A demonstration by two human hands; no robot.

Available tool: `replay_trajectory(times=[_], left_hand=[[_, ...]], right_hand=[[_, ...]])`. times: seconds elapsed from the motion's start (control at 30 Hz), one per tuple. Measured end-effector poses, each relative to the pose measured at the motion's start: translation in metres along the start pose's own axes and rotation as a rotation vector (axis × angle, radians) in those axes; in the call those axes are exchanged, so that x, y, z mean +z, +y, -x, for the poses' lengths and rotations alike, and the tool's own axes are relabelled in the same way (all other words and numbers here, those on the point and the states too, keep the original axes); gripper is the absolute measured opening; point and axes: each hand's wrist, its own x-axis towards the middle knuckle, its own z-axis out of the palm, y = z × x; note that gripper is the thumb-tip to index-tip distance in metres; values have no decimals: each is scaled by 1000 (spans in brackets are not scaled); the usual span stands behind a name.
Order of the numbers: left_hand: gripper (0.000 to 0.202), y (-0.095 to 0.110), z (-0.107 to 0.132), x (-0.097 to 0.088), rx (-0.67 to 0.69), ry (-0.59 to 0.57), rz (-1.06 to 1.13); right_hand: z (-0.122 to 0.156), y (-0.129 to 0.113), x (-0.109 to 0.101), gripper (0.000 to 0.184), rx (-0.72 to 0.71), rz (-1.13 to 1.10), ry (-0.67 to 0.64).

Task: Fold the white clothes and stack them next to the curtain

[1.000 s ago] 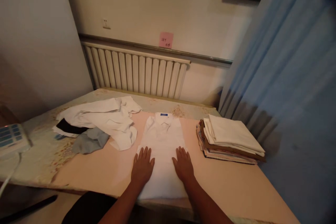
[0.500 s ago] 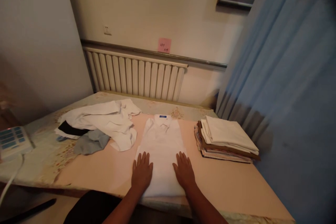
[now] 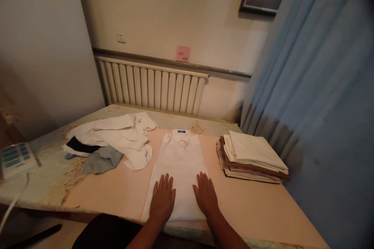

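Note:
A white collared shirt [image 3: 181, 163] lies folded into a long panel on the pink cloth, its collar with a blue label pointing toward the wall. My left hand [image 3: 162, 198] rests flat on the shirt's lower left part, fingers stretched out. Across from it, my right hand [image 3: 205, 194] lies palm down on the lower right edge, fingers also extended. Neither hand grips anything. The shirt's lower end reaches the near table edge between my forearms.
To the left lies a loose heap of white garments [image 3: 117, 132] with a grey cloth [image 3: 103, 159]. A stack of folded fabric [image 3: 254, 151] stands on the right beside a blue curtain [image 3: 321, 124]. A corded device with blue keys [image 3: 17, 157] sits far left; a radiator [image 3: 152, 85] lines the wall.
My left hand has slid a little right and nearer on the shirt, and more white fabric shows to its left. The right hand has stayed nearly in place.

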Motion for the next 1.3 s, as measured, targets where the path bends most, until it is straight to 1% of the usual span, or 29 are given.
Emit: replay_trajectory(times=[0.33,0.67,0.97,1.2,1.3], left_hand=[[47,-1,1,1,15,51,19],[47,0,1,0,8,36,10],[47,-1,2,1,12,41,35],[47,1,0,-2,2,23,24],[48,2,0,-4,2,18,18]], right_hand=[[0,-1,-2,52,5,-19,16],[1,0,0,51,14,-24,36],[1,-1,-4,51,10,-18,27],[1,1,1,51,9,-14,34],[-2,0,-3,50,32,-16,0]])
